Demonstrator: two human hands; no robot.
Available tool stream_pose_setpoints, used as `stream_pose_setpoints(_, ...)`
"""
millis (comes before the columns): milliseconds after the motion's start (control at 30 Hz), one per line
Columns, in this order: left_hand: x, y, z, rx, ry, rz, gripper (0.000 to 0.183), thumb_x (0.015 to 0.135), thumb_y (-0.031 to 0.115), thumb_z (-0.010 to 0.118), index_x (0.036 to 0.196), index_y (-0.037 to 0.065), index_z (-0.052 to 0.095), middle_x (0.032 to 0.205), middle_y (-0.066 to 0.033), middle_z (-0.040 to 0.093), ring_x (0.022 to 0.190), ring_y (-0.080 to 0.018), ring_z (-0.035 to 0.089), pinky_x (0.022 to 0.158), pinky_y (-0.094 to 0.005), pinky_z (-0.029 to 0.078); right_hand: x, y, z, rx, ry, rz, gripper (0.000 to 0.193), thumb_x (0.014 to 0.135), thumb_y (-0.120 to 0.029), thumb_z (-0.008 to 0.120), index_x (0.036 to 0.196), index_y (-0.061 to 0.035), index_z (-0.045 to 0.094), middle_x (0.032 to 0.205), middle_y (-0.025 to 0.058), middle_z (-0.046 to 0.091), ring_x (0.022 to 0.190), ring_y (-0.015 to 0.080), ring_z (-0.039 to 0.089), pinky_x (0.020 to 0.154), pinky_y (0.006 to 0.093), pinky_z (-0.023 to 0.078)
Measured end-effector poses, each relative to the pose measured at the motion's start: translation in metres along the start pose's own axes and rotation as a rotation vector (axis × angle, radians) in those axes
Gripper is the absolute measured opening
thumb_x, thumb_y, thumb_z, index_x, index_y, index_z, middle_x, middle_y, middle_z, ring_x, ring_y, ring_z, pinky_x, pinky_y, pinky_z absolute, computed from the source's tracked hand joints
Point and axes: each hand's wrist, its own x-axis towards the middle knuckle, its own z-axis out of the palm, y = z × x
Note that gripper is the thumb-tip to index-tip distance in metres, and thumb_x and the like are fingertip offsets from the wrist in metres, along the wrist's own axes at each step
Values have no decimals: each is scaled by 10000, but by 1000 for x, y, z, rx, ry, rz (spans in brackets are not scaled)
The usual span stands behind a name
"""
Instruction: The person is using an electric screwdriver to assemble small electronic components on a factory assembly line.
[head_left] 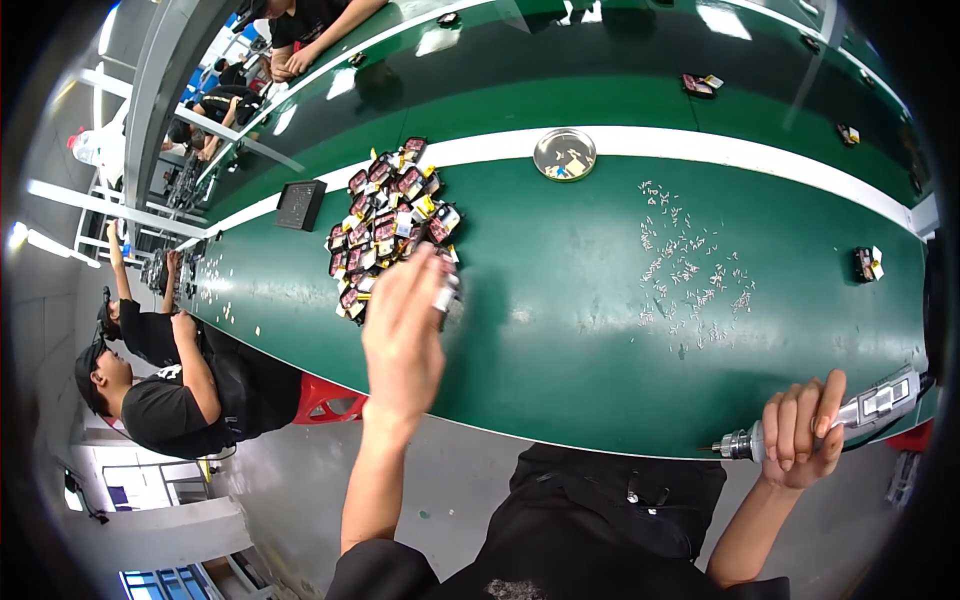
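My left hand (405,335) reaches over the near right edge of a heap of small black parts (385,225) with reddish faces and white and yellow tags. Its fingers are stretched out and slightly blurred, and they cover some of the parts. A white-tagged part lies beside the fingers; I see no firm grip on it. At the table's near right edge, my right hand (803,428) is wrapped around a silver power screwdriver (868,408), whose thin bit points left.
Small pale slivers (690,275) lie scattered on the green table (560,370). A round metal dish (564,155) and black tray (300,205) stand along the far side. One similar part (867,265) sits at right. Other people (165,385) work at left and across.
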Motion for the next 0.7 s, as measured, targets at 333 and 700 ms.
stream_pose_setpoints(333,25,-18,9,183,-27,-151,350,861,20,582,1209,-1,553,1250,-174,539,1183,-346,484,1016,-418,364,-15,24,1,89,189,139,250,874,-181,631,802,-77,415,484,-14,367,378,97,364,428,273,360)
stream_pose_setpoints(700,91,75,93,-265,-218,196,246,762,4,671,1002,-3,616,977,-104,569,886,-269,571,745,-359,492,-20,20,-5,180,298,124,186,931,-211,535,836,-95,425,505,-28,367,413,88,389,482,272,378)
